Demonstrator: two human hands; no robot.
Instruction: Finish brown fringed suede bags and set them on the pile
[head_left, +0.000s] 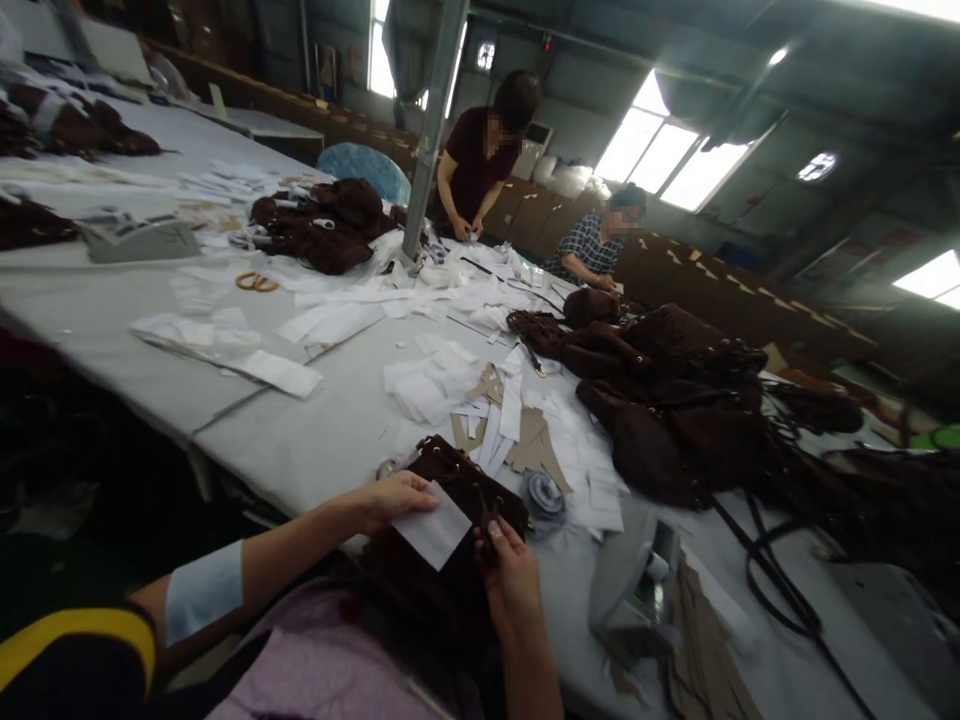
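Two hands work at one brown bag (442, 462) by the table (259, 445) edge; left hand (401, 500) pinches a white sheet (439, 540); right hand (506, 560) grips a small dark piece (487, 522), unclear; the step seems preparing the bag's top; next calls for steady fingers.

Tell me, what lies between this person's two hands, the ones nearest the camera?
Between the left hand and right hand, the head view shows a white sheet over a dark brown bag.
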